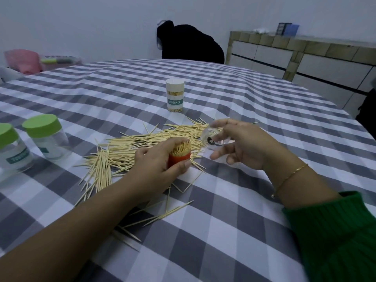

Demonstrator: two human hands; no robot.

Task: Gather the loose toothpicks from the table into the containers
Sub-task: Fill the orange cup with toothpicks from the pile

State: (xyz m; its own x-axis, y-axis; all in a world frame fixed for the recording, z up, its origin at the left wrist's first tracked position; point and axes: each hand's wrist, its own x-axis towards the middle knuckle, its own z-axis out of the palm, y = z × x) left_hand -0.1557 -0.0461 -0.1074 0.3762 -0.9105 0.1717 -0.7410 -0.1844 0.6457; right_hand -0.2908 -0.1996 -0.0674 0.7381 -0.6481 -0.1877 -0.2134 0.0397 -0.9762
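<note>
Head view: a checked tabletop (234,200) strewn with loose toothpicks (142,143).
Left hand (160,165): fingers curled round an orange cap (179,159) packed with upright toothpicks.
Right hand (242,143): fingers clamped on a clear container body (213,137), seemingly tipped on its side.
Handling: the toothpicks are light, stiff, sharp-tipped and prone to roll; best pinched mid-length in aligned bundles. The clear plastic looks slick, so grip round its wall.
Others: a filled white-lidded toothpick jar (175,95) stands beyond the heap; two green-lidded jars (46,137) stand left.
</note>
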